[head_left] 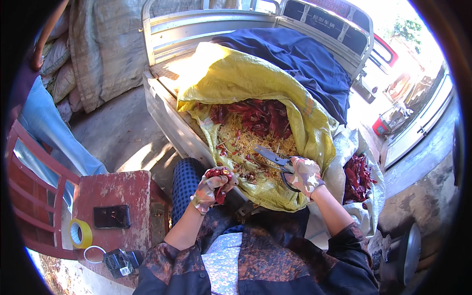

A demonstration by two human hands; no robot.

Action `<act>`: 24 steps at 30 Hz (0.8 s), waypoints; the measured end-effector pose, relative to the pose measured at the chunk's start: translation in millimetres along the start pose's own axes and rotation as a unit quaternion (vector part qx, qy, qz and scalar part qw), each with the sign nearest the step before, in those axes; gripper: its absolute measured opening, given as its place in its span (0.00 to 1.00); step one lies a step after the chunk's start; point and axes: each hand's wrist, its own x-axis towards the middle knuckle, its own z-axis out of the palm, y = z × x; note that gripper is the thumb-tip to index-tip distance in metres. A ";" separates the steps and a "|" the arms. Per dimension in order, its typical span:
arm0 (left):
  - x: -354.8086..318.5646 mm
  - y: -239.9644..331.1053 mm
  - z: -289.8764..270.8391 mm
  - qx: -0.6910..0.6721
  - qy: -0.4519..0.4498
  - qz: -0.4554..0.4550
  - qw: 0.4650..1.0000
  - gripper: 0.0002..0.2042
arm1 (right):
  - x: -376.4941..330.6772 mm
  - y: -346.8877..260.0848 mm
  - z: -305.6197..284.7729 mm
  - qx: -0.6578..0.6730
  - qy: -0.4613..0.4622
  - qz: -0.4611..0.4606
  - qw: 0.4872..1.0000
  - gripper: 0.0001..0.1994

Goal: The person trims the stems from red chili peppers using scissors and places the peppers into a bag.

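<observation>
While the left hand (209,187) grips dried red chillies (219,173), right-hand fingers (301,173) close around scissors (276,161). Both hover over a yellow sack (246,78) of chillies.

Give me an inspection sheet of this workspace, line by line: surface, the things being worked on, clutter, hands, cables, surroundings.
Surface: yellow woven sack spread open on a small truck bed.
Work things: dried red chillies and pale seeds lie in the sack.
Clutter: yellow tape roll and a dark phone on a red stool.
Hands: left hand, gloved, grips chillies; right hand, gloved, holds scissors.
Cables: white cord beside the stool.
Surroundings: blue cloth, white bag of chillies, stacked sacks.
</observation>
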 end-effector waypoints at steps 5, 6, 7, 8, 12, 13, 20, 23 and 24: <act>-2.6 3.0 13.8 0.024 0.096 -0.008 0.995 0.12 | 13.5 10.8 -4.5 0.003 -0.083 -0.030 0.996 0.20; -1.5 -0.7 5.4 -0.010 0.039 -0.002 0.999 0.11 | 17.2 9.1 -10.0 -0.002 -0.104 -0.027 0.994 0.18; 0.6 -5.6 -7.8 -0.043 -0.018 0.004 0.999 0.10 | 23.5 5.5 -15.0 0.003 -0.097 -0.031 0.995 0.16; 0.7 -10.3 -18.0 -0.076 -0.075 0.011 0.994 0.10 | 31.6 1.2 -19.8 0.024 -0.060 -0.043 0.997 0.14; 2.3 -11.7 -6.2 -0.020 0.010 -0.016 1.000 0.11 | 76.7 -22.8 -15.8 0.159 0.079 -0.120 0.977 0.10; 2.4 -11.7 -5.8 -0.018 0.016 -0.014 1.000 0.11 | 89.7 -32.0 -14.8 0.183 0.084 -0.134 0.970 0.10; 2.3 -8.0 6.4 -0.020 -0.021 0.032 0.999 0.11 | 165.0 -44.9 13.5 0.025 0.109 -0.006 0.994 0.23; 1.4 -5.7 9.4 -0.058 -0.041 0.027 0.997 0.11 | 170.0 -47.4 8.9 0.036 0.060 0.015 0.997 0.24; 1.4 -6.0 10.1 -0.081 -0.046 0.022 0.995 0.11 | 169.9 -48.5 8.2 0.063 0.059 0.038 0.996 0.24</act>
